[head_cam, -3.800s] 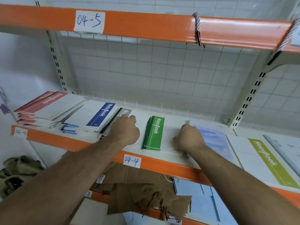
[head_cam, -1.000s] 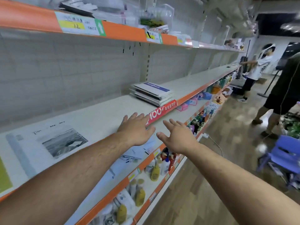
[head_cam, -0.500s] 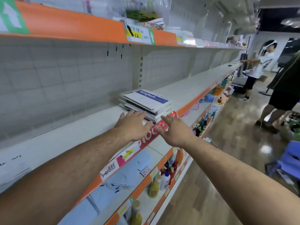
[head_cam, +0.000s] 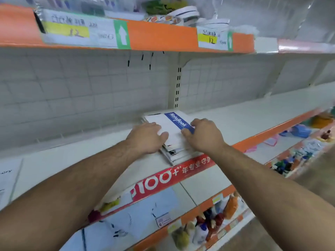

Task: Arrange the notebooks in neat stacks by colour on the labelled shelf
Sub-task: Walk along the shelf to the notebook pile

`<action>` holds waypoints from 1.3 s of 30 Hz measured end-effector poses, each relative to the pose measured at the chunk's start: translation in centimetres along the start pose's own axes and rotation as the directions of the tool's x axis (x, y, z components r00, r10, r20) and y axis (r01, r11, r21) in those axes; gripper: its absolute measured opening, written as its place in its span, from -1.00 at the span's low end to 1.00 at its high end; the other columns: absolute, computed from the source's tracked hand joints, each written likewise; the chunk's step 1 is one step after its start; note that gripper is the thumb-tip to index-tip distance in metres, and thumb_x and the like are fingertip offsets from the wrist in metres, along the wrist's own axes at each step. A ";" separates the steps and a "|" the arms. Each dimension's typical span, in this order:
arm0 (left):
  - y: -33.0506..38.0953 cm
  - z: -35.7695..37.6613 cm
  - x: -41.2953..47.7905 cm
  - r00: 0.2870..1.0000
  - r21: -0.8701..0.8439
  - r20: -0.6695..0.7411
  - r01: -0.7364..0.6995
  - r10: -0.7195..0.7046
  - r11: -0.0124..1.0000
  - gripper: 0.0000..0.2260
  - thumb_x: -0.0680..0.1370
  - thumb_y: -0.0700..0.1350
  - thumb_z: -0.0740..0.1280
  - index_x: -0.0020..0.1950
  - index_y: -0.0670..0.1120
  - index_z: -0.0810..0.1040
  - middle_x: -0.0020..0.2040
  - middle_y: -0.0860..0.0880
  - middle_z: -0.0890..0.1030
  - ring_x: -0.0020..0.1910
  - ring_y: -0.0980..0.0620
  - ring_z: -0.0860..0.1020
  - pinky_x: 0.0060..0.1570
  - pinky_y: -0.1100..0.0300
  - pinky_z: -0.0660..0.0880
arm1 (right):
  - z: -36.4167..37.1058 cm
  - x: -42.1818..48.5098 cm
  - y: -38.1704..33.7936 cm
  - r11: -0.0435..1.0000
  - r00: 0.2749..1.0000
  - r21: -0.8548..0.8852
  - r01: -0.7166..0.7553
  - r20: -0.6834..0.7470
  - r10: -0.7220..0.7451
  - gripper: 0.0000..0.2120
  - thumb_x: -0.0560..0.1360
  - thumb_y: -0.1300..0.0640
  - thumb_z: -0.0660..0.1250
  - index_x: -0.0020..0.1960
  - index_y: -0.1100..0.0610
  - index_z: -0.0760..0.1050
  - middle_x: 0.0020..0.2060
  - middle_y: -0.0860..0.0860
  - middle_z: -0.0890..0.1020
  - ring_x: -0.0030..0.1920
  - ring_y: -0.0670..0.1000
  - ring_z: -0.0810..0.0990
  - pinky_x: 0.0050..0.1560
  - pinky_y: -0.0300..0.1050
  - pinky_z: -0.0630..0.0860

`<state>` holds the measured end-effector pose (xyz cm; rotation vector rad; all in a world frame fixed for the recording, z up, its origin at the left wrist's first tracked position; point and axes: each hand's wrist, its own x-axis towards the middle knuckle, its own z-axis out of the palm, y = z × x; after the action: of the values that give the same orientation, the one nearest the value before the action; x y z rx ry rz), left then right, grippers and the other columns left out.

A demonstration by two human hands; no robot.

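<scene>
- Resting near the front edge of the white shelf (head_cam: pixel 244 120), a stack of notebooks (head_cam: pixel 174 151) is seen just in front of the slotted upright (head_cam: pixel 178 87), with a hand on either side.
- The top notebook (head_cam: pixel 172 127) is shown face up: a white cover with a blue band along its right side and "NoteBook" printed on the band in white.
- Lower down, the notebook edges are fanned out unevenly toward the front, so the pile is not squared.
- The left hand (head_cam: pixel 147 136) is laid over the stack's left side. Its fingers are bent down over that edge and its thumb is stretched across the white cover, so the stack is gripped there.
- The right hand (head_cam: pixel 206 135) is set on the right side, with the thumb pressed onto the near end of the blue band and the fingers curled over the far right edge.
- How far the fingertips reach down the pile cannot be told, as they are hidden.
- A red banner strip (head_cam: pixel 174 175) with a white "100+" and Chinese characters is fixed along the shelf's front lip, directly below the stack.
- Overhead, an orange shelf edge (head_cam: pixel 159 36) is seen carrying price labels (head_cam: pixel 79 31) with yellow panels and green arrows.
- Below, blurred bottles (head_cam: pixel 208 227) are lined up on a lower shelf.
- A printed sheet (head_cam: pixel 9 178) lies at the far left of the same shelf, well apart from the stack.
</scene>
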<state>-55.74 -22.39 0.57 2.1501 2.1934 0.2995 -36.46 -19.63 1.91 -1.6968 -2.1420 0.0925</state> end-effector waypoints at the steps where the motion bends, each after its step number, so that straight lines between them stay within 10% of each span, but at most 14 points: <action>1: 0.4 0.0 0.4 0.999 -0.007 0.005 0.045 -0.045 0.999 -0.48 0.59 0.26 0.01 0.27 -0.03 0.53 0.31 -0.04 0.56 0.31 -0.08 0.46 0.27 0.06 0.39 | -0.1 1.1 0.6 1.000 1.000 -0.007 0.012 0.020 -0.012 -0.50 0.56 -0.23 0.22 0.27 0.14 0.49 0.12 0.13 0.55 0.18 0.15 0.48 0.08 -0.02 0.48; 9: 3.0 0.1 1.3 0.963 -0.103 0.038 0.269 -0.266 0.958 -0.52 0.56 0.25 0.23 0.39 0.04 0.46 0.32 0.02 0.54 0.19 -0.01 0.50 0.15 0.09 0.48 | 0.1 6.1 3.3 0.997 0.952 0.061 0.044 0.300 -0.060 -0.48 0.39 -0.33 0.43 -0.21 0.07 0.30 -0.21 -0.02 0.51 -0.22 -0.02 0.50 -0.34 -0.14 0.34; 17: 4.5 -0.5 0.5 0.941 -0.138 0.037 0.339 -0.337 0.931 -0.45 0.58 0.23 0.26 0.50 0.00 0.36 0.45 0.01 0.44 0.36 -0.01 0.44 0.33 0.07 0.41 | 0.4 8.3 4.4 0.967 0.912 0.255 -0.014 0.399 -0.093 -0.52 0.33 -0.17 0.57 -0.18 0.10 0.35 -0.24 0.00 0.51 -0.26 -0.04 0.49 -0.25 -0.12 0.40; 39: 5.3 -0.9 0.2 0.924 -0.266 0.091 0.381 -0.370 0.885 -0.59 0.65 0.09 0.25 0.43 -0.08 0.45 0.31 -0.03 0.57 0.18 -0.02 0.56 0.13 0.17 0.49 | 0.3 9.2 8.8 0.919 0.980 0.353 -0.174 0.156 0.126 -0.72 0.52 0.04 0.37 0.11 0.18 0.42 -0.02 0.08 0.55 -0.10 0.08 0.53 -0.18 -0.12 0.39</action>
<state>-50.66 -22.25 2.40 1.5352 2.3187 0.5037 -30.14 -8.55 1.48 -1.6626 -1.9261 0.6233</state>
